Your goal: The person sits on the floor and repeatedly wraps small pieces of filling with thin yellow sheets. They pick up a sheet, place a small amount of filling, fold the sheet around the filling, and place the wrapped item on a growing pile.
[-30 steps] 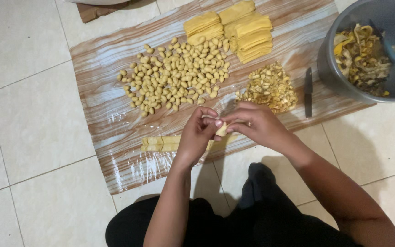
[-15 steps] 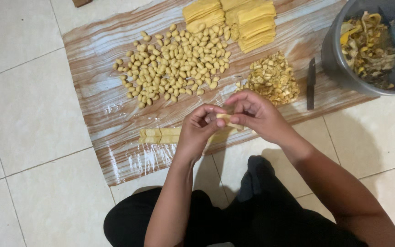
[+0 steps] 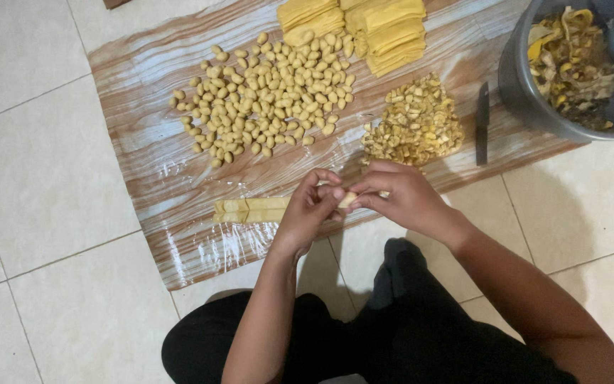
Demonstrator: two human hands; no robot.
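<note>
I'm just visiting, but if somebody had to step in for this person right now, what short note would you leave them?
Left hand and right hand: together pinching one small dough piece between the fingertips, above the plastic-covered mat.
Dough strip: lies flat on the mat beside the left hand.
Done: a big spread of rolled pieces on the mat.
Left: stacked dough sheets at the far edge, plus the chopped filling pile.
Knife lies beside the grey scrap bucket.
</note>
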